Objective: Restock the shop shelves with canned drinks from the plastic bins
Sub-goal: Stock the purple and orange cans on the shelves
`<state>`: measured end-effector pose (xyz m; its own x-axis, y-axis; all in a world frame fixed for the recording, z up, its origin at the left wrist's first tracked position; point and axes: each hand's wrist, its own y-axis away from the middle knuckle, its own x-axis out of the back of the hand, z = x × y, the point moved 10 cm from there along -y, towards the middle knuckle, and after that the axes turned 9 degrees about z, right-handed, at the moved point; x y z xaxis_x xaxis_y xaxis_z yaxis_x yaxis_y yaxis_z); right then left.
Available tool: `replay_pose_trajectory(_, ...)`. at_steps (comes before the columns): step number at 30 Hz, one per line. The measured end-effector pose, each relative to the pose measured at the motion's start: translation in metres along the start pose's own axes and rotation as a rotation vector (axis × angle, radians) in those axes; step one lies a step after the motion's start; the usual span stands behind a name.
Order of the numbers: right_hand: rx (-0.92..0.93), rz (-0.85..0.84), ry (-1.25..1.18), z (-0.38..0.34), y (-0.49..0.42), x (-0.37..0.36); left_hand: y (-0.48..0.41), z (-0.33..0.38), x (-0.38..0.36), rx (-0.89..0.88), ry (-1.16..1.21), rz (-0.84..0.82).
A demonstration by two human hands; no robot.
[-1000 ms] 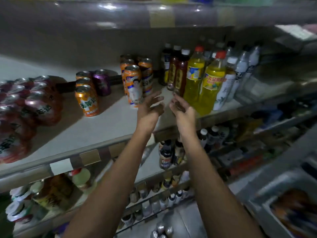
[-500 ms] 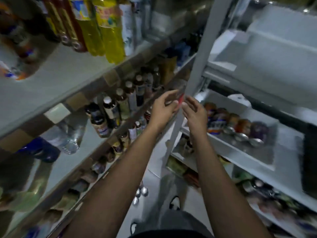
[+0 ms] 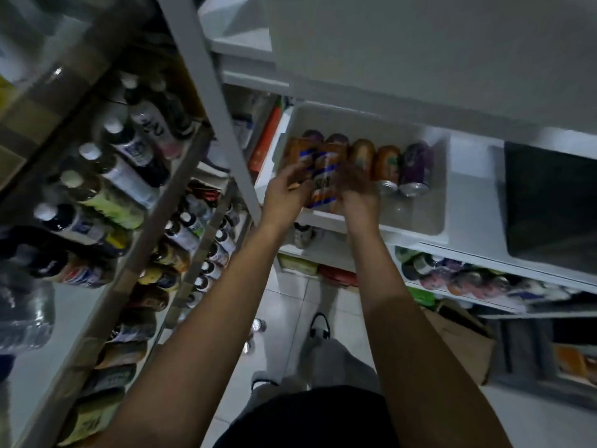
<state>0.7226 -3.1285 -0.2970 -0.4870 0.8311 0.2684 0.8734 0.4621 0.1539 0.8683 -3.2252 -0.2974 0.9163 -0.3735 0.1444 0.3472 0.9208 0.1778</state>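
The plastic bin (image 3: 365, 122) sits on a white shelf (image 3: 473, 179), and a row of cans lies on its side against the bin's back wall, tops toward the front. At the bin's left end both hands are on a pair of blue-banded orange cans (image 3: 324, 179). The left hand (image 3: 284, 194) has a narrow grip, fingers curled round the outer side of the pair. The right hand (image 3: 357, 189) lies against the inner side, but it is smeared by motion and I cannot tell whether its fingers curl or only press. The pair appears tipped up off the bin floor toward the front wall, though the hands hide its lower ends. Three loose cans (image 3: 389, 166), two orange and one purple, lie side by side just to the right, toward the middle of the bin, touched by neither hand. Full drink cans should be fairly heavy for their size, stiff in the wall yet easy to dent if dropped, and smooth enough to slide against each other. Squeezing two together from the outside is likely the weak hold. A surer one, I judge, is round the middle of each body, one can per hand, thumb opposite the fingers, kept clear of the rims.
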Motion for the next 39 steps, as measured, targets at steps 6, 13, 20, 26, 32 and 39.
replay_pose_trajectory(6, -0.015, -0.109, 0.187, 0.012, -0.032, -0.015, -0.027, -0.010, -0.023, -0.007, -0.205, 0.022)
replay_pose_trajectory(13, -0.224, -0.085, 0.114, 0.041, -0.043, -0.018, -0.032, -0.001, -0.039, -0.122, -0.356, -0.031)
replay_pose_trajectory(20, -0.202, -0.184, 0.223, 0.050, -0.050, -0.039, -0.037, -0.004, -0.037, -0.108, -0.359, -0.010)
replay_pose_trajectory(26, -0.114, -0.138, 0.369, 0.049, -0.057, -0.040, -0.032, 0.000, -0.039, -0.084, -0.310, -0.033)
replay_pose_trajectory(32, -0.036, -0.126, 0.222, 0.013, -0.050, -0.017, -0.029, -0.001, -0.025, -0.048, -0.283, 0.033)
replay_pose_trajectory(39, -0.006, -0.282, -0.174, -0.032, -0.016, 0.000, -0.001, 0.035, -0.013, -0.127, -0.106, 0.026)
